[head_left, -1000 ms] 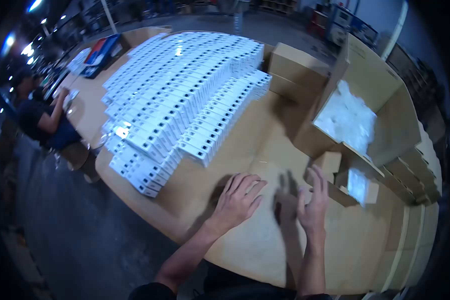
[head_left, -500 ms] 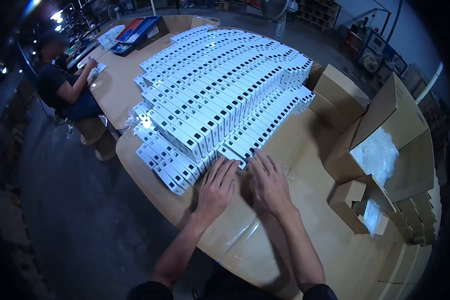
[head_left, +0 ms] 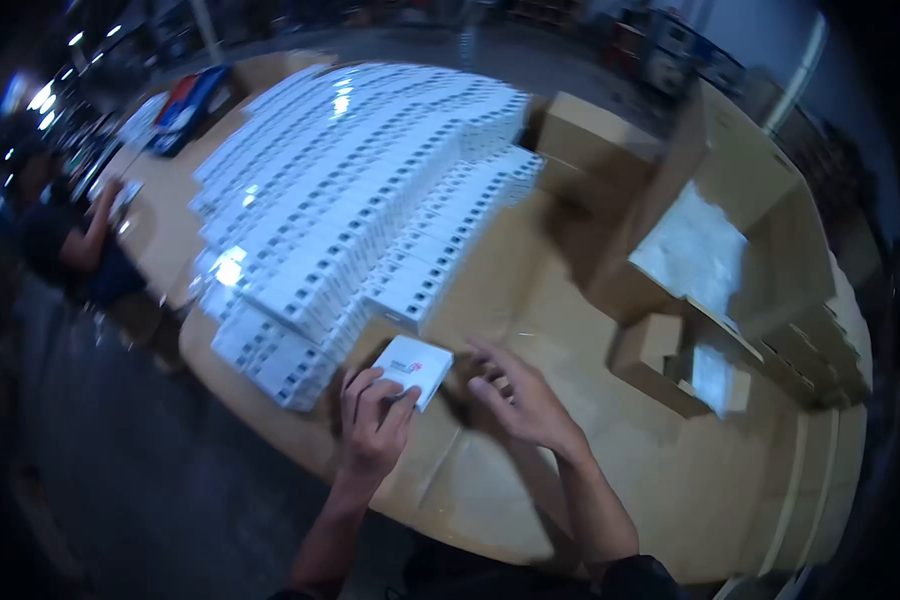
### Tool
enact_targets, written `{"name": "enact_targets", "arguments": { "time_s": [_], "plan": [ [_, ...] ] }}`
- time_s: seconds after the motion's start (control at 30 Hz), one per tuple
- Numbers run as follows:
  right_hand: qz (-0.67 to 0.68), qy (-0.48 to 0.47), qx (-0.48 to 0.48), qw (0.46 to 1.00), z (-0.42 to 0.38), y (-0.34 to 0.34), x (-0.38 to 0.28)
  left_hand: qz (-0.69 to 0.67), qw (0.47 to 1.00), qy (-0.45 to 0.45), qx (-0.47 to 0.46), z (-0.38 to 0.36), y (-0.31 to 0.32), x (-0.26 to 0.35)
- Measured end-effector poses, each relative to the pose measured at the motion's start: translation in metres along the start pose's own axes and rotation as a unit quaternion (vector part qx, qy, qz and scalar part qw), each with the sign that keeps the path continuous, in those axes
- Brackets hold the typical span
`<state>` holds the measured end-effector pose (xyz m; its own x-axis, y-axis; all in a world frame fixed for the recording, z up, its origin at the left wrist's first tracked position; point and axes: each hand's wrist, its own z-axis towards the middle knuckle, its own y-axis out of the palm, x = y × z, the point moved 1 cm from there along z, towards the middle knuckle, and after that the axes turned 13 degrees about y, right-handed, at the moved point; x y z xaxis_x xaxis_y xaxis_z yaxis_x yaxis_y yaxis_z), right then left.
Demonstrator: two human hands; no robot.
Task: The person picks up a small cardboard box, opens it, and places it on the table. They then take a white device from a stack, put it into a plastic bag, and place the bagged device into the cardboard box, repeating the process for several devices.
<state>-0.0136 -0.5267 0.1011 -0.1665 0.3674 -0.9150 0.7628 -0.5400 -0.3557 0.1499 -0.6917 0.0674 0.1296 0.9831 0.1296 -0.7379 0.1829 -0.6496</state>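
My left hand (head_left: 375, 425) grips a flat white box (head_left: 413, 368) by its lower left side, and the box's broad face with a small red and dark print is turned up. Just right of the box, my right hand (head_left: 515, 395) is empty, its fingers apart and slightly bent. Beyond both hands stands a large block of white boxes (head_left: 370, 190), packed in rows and stacked in stepped layers, with dark squares along their narrow sides. The front end of a lower row is close to the held box.
The brown table (head_left: 560, 350) carries a closed carton (head_left: 595, 140), an open carton (head_left: 660, 240) with clear plastic bags and a small open carton (head_left: 650, 365). A person (head_left: 70, 235) sits at the far left, near a blue and red tray (head_left: 190, 110).
My left hand has lifted a white box off the row's near end and moved down and left. My right hand has come away from the row. The view has shifted to the right.
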Motion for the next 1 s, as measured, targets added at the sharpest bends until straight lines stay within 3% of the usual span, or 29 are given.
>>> {"name": "enact_targets", "arguments": {
  "time_s": [0.13, 0.3, 0.4, 0.5, 0.6, 0.63, 0.7, 0.77, 0.87, 1.0],
  "plan": [
    [0.248, 0.074, -0.098, 0.961, -0.038, -0.022, 0.007, -0.099, 0.992, 0.062, 0.040, 0.017, 0.025, 0.038],
    [0.336, 0.034, 0.027, 0.941, -0.077, -0.072, 0.010, -0.228, 0.964, 0.128, 0.040, 0.090, 0.058, 0.096],
    [0.337, 0.020, 0.118, 0.934, -0.104, -0.119, 0.022, -0.343, 0.926, 0.151, -0.041, 0.157, 0.063, 0.120],
    [0.315, -0.006, 0.175, 0.933, -0.126, -0.177, 0.020, -0.399, 0.905, 0.139, -0.054, 0.222, 0.095, 0.133],
    [0.191, -0.026, 0.282, 0.940, -0.133, -0.240, 0.006, -0.393, 0.914, 0.072, -0.070, 0.299, 0.157, 0.150],
    [0.136, -0.065, 0.333, 0.931, -0.124, -0.261, 0.013, -0.390, 0.917, 0.029, -0.079, 0.326, 0.179, 0.156],
    [-0.089, -0.024, 0.440, 0.893, -0.119, -0.300, 0.003, -0.292, 0.945, 0.021, -0.149, 0.370, 0.247, 0.149],
    [-0.103, -0.005, 0.468, 0.878, -0.102, -0.330, 0.002, -0.194, 0.964, -0.052, -0.173, 0.406, 0.311, 0.140],
    [-0.102, -0.017, 0.482, 0.870, -0.077, -0.359, 0.013, -0.175, 0.962, -0.120, -0.170, 0.431, 0.363, 0.133],
    [-0.111, -0.038, 0.505, 0.855, -0.053, -0.376, 0.026, -0.215, 0.968, -0.096, -0.091, 0.444, 0.404, 0.119]
  ]
}}
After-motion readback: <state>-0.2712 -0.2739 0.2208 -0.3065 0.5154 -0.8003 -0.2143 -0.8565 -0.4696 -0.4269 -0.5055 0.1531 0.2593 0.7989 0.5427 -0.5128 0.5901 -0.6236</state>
